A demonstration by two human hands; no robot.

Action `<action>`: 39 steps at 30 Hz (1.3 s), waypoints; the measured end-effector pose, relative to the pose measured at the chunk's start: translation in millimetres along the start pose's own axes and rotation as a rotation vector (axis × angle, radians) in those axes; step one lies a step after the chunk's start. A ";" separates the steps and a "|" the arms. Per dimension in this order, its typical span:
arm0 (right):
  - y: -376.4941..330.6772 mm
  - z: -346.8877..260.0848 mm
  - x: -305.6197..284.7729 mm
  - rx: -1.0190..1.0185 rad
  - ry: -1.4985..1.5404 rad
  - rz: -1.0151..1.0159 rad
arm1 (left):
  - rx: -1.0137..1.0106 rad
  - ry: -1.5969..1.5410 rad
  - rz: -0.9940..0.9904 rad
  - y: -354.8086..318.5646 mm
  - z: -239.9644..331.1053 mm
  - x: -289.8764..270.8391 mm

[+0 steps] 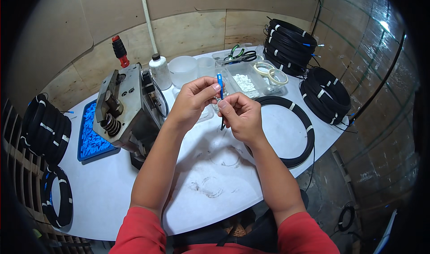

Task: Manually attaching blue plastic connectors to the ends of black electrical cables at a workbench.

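Note:
Over the middle of the table, my left hand [193, 101] pinches a slim blue cable connector [220, 80] between thumb and fingers, its tip pointing up and away from me. Just below it, my right hand [244, 119] is closed with thumb and forefinger on the black cable [222, 123] at the connector's lower end. A short piece of that cable hangs under my right fingers. Beside my right forearm a flat coil of black cable [309, 139] with white ties lies on the table; whether the held cable belongs to it, I cannot tell.
A metal press [132, 106] stands left of my hands, beside a blue tray [80, 147] of small blue parts. Behind are a white bottle [160, 72], clear tubs, a box of white pieces [256, 92], tape rolls [278, 76] and scissors [249, 56]. Stacked cable coils [289, 48] stand at both sides.

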State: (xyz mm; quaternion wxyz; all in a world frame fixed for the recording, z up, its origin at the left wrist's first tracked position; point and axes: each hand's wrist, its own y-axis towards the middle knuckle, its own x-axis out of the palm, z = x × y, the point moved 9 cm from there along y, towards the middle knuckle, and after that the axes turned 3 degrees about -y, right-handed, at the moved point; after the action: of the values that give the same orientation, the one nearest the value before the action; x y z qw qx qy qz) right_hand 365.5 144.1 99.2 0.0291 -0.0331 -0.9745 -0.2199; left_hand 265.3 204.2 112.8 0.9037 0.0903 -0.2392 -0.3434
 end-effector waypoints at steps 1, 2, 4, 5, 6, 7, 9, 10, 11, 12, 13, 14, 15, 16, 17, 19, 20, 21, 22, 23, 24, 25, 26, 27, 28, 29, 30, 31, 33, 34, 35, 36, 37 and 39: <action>-0.2 -0.6 -0.1 -0.007 0.007 0.000 | 0.001 0.002 -0.002 0.0 0.1 0.4; -0.3 -0.7 -0.2 -0.007 0.008 0.000 | 0.001 0.003 -0.002 -0.4 0.5 1.0; -0.1 -0.2 0.3 -0.001 0.009 -0.006 | -0.010 -0.005 0.004 -1.2 0.7 1.6; -0.3 -0.1 0.0 -0.001 0.010 -0.004 | -0.011 -0.004 0.004 -1.0 -0.3 1.2; -0.3 -0.7 0.5 -0.005 0.013 -0.008 | -0.003 -0.006 0.000 -1.0 -0.5 0.5; -0.4 -1.2 1.1 -0.008 0.017 -0.011 | 0.004 -0.007 -0.003 -1.0 -0.2 0.2; 0.5 -0.9 1.4 -0.009 0.013 -0.011 | -0.001 -0.003 -0.001 -0.7 1.0 0.6; 0.6 -0.5 1.4 -0.009 0.008 -0.011 | -0.006 0.001 0.000 -0.6 0.9 0.7; 0.3 -0.3 1.1 -0.007 0.009 -0.011 | -0.008 0.000 0.001 -0.7 0.7 0.7; 0.3 -1.2 0.7 -0.009 0.003 -0.011 | -0.003 0.009 -0.009 -0.5 1.4 1.7; 0.3 -1.7 0.5 -0.011 -0.004 -0.012 | 0.001 0.018 -0.019 -0.4 1.8 2.7; -0.2 -1.2 0.8 -0.011 -0.004 -0.012 | 0.002 0.018 -0.019 -0.7 1.1 2.6; -0.3 -0.7 1.1 -0.009 0.007 -0.010 | 0.006 0.022 -0.007 -0.6 0.8 1.3; -0.1 -0.2 1.2 -0.007 0.018 -0.008 | 0.011 0.025 0.004 -0.2 0.8 -0.1; 0.3 0.1 1.2 -0.009 0.018 -0.008 | 0.012 0.026 0.004 0.4 0.6 -0.9; 0.0 0.9 1.4 -0.016 0.017 -0.007 | 0.019 0.014 -0.015 0.0 0.3 -1.3; 0.1 0.5 1.5 -0.015 0.018 -0.007 | 0.018 0.015 -0.015 -0.2 1.3 -0.8; 0.3 -0.4 1.5 -0.018 0.015 -0.011 | 0.008 0.005 -0.010 -0.4 1.9 0.1; 0.3 -0.9 1.8 -0.020 0.012 -0.014 | -0.003 -0.005 -0.006 -0.8 2.0 0.6; -0.2 -0.5 2.4 -0.019 0.012 -0.015 | -0.003 -0.005 -0.005 -1.2 2.3 0.8; -0.6 -0.9 2.0 -0.027 0.016 -0.008 | -0.007 -0.007 -0.015 -1.1 2.1 2.0; -0.8 -1.2 1.6 -0.034 0.020 -0.002 | -0.011 -0.009 -0.025 -1.0 2.0 3.1; -0.6 -0.8 1.4 -0.034 0.019 -0.002 | -0.011 -0.009 -0.025 -1.1 2.5 3.4; -0.7 -0.3 1.8 -0.035 0.015 -0.008 | -0.018 -0.008 -0.013 -1.8 2.4 2.7; -0.8 -0.1 2.3 -0.036 0.010 -0.014 | -0.026 -0.007 -0.001 -2.2 1.9 1.7; -0.7 -0.8 2.8 -0.036 0.009 -0.014 | -0.026 -0.008 -0.001 -1.5 2.2 1.3; -0.9 -2.5 2.7 -0.040 0.010 -0.005 | -0.023 -0.018 -0.013 -0.7 2.6 2.0; -1.2 -3.6 2.2 -0.044 0.010 0.004 | -0.020 -0.027 -0.025 -0.4 2.8 2.8; -1.0 -1.2 1.9 -0.040 0.015 -0.003 | -0.026 -0.036 -0.021 -0.7 0.7 1.7; -0.5 -0.4 2.2 -0.038 0.020 -0.009 | -0.030 -0.044 -0.017 -0.4 0.0 1.2; -0.1 -0.7 2.3 -0.039 0.020 -0.009 | -0.030 -0.043 -0.018 -0.1 0.4 1.3; -0.4 -0.6 2.3 -0.041 0.019 -0.006 | -0.030 -0.035 -0.020 -0.3 0.0 1.2; -0.7 -0.7 2.2 -0.042 0.017 -0.003 | -0.030 -0.027 -0.023 -0.5 -0.4 1.1; -0.8 -2.2 2.8 -0.032 0.012 -0.005 | -0.027 -0.019 -0.017 -0.5 2.0 1.0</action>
State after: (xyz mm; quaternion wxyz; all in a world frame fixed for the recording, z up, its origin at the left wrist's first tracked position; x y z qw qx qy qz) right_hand 362.8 142.5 101.0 0.0341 -0.0300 -0.9708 -0.2356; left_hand 264.6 203.2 114.8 0.8996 0.0766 -0.2425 -0.3550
